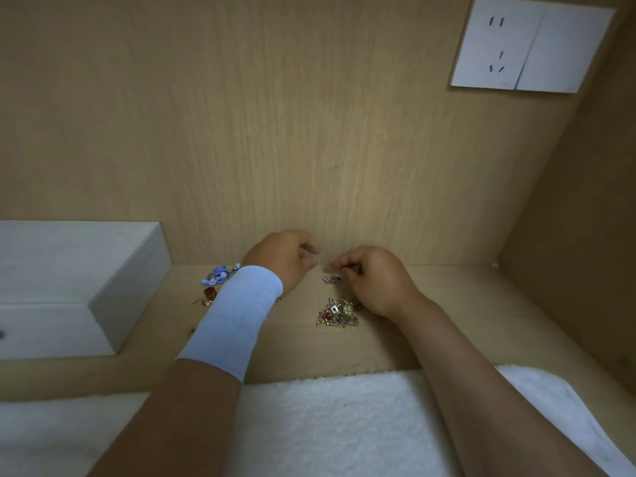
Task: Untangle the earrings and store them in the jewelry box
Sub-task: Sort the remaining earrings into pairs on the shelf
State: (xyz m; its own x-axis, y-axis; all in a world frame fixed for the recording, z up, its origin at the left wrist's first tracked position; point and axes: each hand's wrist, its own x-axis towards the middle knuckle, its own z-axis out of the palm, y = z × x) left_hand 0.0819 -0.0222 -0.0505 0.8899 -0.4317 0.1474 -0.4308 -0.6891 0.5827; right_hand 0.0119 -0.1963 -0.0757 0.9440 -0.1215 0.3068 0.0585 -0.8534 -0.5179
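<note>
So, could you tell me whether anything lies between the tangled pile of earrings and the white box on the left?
Yes: the left forearm with its white wristband crosses between the tangled earrings and the white box.

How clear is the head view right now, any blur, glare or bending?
Head view: even, soft light, no glare; fingertips of the left hand and right hand look smeared; the earring pile is small, so single pieces blur together; wide-angle bending tilts the wall socket and curves the edges.
</note>
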